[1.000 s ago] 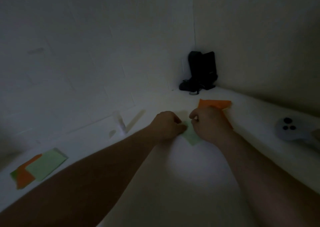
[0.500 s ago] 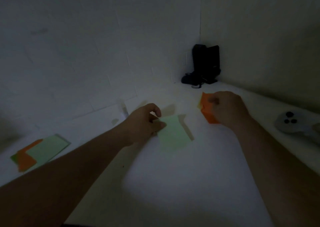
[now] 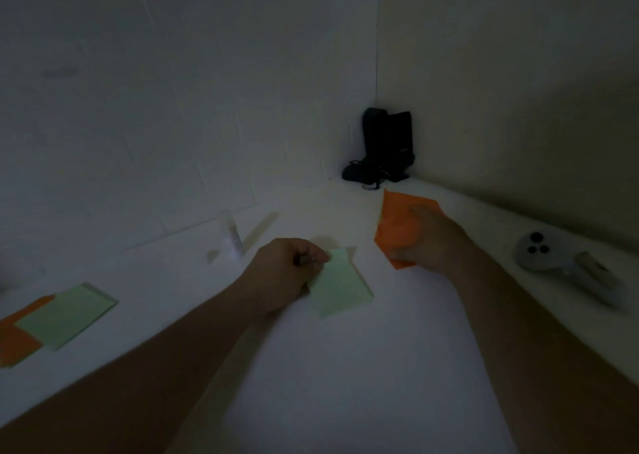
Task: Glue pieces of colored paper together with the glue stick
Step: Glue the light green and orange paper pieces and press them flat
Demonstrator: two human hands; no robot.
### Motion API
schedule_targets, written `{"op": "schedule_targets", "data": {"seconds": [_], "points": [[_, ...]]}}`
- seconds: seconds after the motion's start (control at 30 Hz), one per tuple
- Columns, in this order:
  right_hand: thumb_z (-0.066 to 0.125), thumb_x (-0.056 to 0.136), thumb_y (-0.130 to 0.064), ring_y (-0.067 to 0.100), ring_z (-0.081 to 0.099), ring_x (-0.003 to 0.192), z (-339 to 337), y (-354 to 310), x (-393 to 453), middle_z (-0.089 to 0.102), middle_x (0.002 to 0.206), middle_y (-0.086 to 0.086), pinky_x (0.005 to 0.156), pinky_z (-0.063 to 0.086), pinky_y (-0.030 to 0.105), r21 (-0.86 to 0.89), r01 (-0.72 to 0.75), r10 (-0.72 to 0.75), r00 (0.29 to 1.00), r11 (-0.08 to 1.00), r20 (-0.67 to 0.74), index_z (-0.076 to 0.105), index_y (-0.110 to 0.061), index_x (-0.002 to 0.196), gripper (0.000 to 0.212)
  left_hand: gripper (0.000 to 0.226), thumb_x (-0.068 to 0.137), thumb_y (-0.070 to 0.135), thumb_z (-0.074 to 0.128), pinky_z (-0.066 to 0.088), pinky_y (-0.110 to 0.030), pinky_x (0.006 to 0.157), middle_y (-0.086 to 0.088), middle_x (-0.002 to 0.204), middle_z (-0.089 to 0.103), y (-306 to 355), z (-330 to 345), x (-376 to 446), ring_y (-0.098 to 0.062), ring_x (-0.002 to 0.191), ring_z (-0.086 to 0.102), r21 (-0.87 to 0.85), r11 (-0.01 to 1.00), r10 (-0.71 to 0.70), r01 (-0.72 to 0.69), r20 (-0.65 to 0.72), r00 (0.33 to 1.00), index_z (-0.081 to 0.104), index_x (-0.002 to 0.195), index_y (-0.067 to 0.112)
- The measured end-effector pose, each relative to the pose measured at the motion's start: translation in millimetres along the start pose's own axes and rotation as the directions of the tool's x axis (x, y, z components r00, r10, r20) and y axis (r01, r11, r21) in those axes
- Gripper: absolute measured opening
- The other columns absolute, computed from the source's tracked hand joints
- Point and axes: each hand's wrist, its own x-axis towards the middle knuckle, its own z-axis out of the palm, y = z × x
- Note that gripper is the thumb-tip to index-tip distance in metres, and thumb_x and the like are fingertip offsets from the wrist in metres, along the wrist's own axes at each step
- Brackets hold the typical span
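Note:
A pale green paper piece [image 3: 340, 286] lies on the white table [image 3: 345, 384] in the middle, and my left hand [image 3: 283, 273] pinches its left edge. To the right, my right hand [image 3: 432, 242] grips an orange paper piece [image 3: 396, 223] and holds it tilted up off the table. A pale glue stick [image 3: 232, 234] stands upright near the back wall, left of my left hand, with its cap [image 3: 213, 255] lying beside it. At the far left lies a glued green and orange paper pair [image 3: 52, 318].
A black device [image 3: 383, 147] with cables stands in the far corner. A grey controller [image 3: 553, 258] lies at the right edge of the table. White walls close in at the back and on the right.
My hands have moved apart. The left one drew the green piece toward me, and the right one took hold of the orange piece and lifted it.

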Motion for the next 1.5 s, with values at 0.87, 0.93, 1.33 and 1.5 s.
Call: {"op": "schedule_targets", "data": {"seconds": [0.87,0.93,1.33,1.5], "points": [[0.078,0.084,-0.021,0.008,0.062,0.103,72,-131,-21,0.063,0.121,-0.014,0.076,0.051,0.025,0.279,0.472,-0.492,0.870,0.837,0.005,0.066,-0.046,0.110,0.038,0.006,0.088,0.039,0.076,0.057,-0.032,0.083,0.017,0.099,0.069,-51,-93,-59,-0.003,0.087,0.066,0.044,0.998,-0.048,0.052,-0.099,0.994,0.071,0.092,0.038],[0.080,0.083,-0.025,0.007,0.062,0.098,86,-141,-24,0.062,0.119,-0.014,0.069,0.050,0.022,0.353,0.456,-0.483,0.875,0.817,-0.013,0.065,-0.044,0.111,0.038,0.016,0.090,0.041,0.074,0.057,-0.035,0.081,0.011,0.095,0.072,-45,-91,-55,-0.007,0.086,0.068,-0.111,0.992,-0.073,0.052,-0.189,0.979,0.067,0.093,0.028],[0.083,0.083,-0.027,0.002,0.063,0.091,91,-141,-35,0.064,0.109,-0.018,0.072,0.052,0.024,0.432,0.472,-0.526,0.850,0.768,0.007,0.062,-0.052,0.120,0.049,0.013,0.093,0.009,0.073,0.061,-0.046,0.077,-0.004,0.086,0.076,-54,-81,-39,-0.025,0.084,0.074,-0.364,0.931,-0.037,-0.042,-0.208,0.977,0.063,0.089,0.017],[0.082,0.085,-0.018,-0.006,0.065,0.089,87,-142,-36,0.069,0.109,-0.020,0.064,0.048,0.008,0.533,0.459,-0.538,0.843,0.710,-0.010,0.068,-0.050,0.116,0.046,0.012,0.095,-0.002,0.066,0.049,-0.028,0.066,-0.006,0.077,0.067,-61,-85,-34,-0.017,0.074,0.063,-0.485,0.865,0.067,-0.126,-0.137,0.988,0.061,0.091,0.009]]}}
